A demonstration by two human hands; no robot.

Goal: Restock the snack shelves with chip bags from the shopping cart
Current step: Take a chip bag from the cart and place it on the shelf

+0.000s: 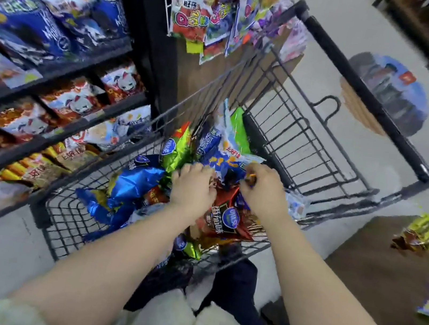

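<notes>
While both bare forearms reach up from the bottom of the frame, the left hand point(194, 187) and right hand point(263, 191) sit close together at the centre, down inside the black wire shopping cart point(310, 138). The cart holds a loose heap of chip bags point(133, 186), mostly blue foil. A green bag point(179, 148) stands just above the left hand, and a red-brown bag point(223, 217) lies just below and between the two hands.

The right hand's fingers and thumb are curled together and pinch a crumpled bag edge in the heap. Blur hides which bag that edge belongs to. The left hand's fingers curl downward into the heap beside the red-brown bag, and I cannot tell whether they grip anything.

Along the left of the frame run dark snack shelves point(63, 65), already carrying rows of blue, white and red bags, close beside the cart. Sweet packets point(191, 15) hang on a rack at the top centre. A round floor sticker point(386, 97) lies at the upper right. At the lower right, a brown surface point(373, 271) carries a few yellow-green packets point(427, 232).
</notes>
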